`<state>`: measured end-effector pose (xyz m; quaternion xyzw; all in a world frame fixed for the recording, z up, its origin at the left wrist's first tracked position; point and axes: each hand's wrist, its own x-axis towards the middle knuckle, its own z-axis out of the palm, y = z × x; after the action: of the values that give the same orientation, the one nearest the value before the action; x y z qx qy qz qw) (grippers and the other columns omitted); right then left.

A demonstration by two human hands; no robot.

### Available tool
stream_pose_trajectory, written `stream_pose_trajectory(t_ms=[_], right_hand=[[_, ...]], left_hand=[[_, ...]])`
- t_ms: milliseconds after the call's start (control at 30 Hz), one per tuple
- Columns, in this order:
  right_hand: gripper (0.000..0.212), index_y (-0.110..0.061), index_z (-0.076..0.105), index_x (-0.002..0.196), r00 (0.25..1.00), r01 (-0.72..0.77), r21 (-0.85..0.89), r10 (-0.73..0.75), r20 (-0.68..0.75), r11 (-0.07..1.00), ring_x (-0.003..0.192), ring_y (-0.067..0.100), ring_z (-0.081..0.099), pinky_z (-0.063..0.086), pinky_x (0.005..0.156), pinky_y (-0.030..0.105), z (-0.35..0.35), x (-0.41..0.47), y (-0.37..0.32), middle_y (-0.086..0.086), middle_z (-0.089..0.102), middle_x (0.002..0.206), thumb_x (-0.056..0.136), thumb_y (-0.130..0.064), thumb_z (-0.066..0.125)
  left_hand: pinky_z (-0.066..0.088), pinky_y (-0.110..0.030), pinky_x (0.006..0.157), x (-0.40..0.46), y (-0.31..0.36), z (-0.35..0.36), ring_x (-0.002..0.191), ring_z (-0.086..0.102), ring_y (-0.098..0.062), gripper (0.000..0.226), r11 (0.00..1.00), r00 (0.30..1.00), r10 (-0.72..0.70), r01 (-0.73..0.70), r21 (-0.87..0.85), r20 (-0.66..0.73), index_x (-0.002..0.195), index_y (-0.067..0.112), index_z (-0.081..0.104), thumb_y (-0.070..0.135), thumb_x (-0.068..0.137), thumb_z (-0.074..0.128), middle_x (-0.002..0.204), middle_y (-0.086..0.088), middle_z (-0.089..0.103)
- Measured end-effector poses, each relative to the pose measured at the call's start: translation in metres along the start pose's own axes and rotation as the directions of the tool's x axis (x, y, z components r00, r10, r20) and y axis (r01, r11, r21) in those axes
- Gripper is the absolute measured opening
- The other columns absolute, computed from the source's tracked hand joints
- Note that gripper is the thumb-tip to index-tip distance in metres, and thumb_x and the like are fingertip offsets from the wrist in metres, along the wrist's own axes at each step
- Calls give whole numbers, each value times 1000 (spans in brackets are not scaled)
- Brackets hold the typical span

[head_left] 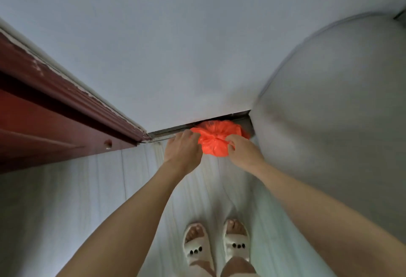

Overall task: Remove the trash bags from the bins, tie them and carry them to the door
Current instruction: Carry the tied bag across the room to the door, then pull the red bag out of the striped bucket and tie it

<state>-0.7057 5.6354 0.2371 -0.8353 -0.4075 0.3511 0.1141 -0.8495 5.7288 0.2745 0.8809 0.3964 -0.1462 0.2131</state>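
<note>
Nearest the camera, two feet in white open-toed slippers (216, 246), each with small dark studs across the strap, stand on a pale, faintly striped floor (87, 189), toes pointing toward the orange trash bag (216, 139). Two bare forearms reach from there to the bag. The left hand (183, 148) has its fingers curled over the bag's left edge, gripping the plastic; the right hand (240, 148) pinches the bunched plastic at the bag's gathered centre, fingers bent into it. The bag is thin, glossy, crinkled plastic, rounded and squat with no clear long axis; its creases run in toward the gathered neck, which faces up toward the camera. No writing shows on it. The bag sits low, just at the foot of the pale wall (175, 46) beyond it. Left of the bag runs a dark red wooden door frame (55, 105) with chipped paint. Right of the bag bulges a large, smooth grey rounded surface (340, 101), blurred.
</note>
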Motion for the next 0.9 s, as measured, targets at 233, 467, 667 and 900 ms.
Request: stream_pose_trajectory(t_ms=[233,467,667,900], right_hand=[[33,-13,53,122,967,-207,257,238,-94,944,109,29,57,42,91,34,-95,-219,-34,12,62,119,92,-12,40],[28,-13,57,117,797,-330,591,553,-243,736,90,21,58,38,75,25,-92,-441,-30,8,64,104,93,-16,42],[28,-18,56,116,455,-328,858,862,-223,395,102,22,58,44,82,29,-28,-656,26,8,65,111,94,-16,41],[29,-16,56,118,-26,-150,988,998,-52,48,101,24,60,46,87,31,82,-918,99,9,66,111,94,-13,39]], left_hand=[[37,-37,95,-159,86,-95,119,48,-25,37,973,979,203,-202,-113,-7,129,16,48,24,93,42,130,-5,53],[40,-40,96,-306,167,-106,119,49,-26,36,866,891,454,-441,-234,-1,127,10,50,22,93,46,130,-9,52],[38,-36,101,-448,286,-20,120,49,-29,37,679,631,729,-717,-160,267,128,10,50,23,93,45,132,-12,52],[41,-35,100,-686,416,128,118,52,-22,36,299,172,857,-934,-197,486,126,12,52,25,92,48,129,-7,55]])
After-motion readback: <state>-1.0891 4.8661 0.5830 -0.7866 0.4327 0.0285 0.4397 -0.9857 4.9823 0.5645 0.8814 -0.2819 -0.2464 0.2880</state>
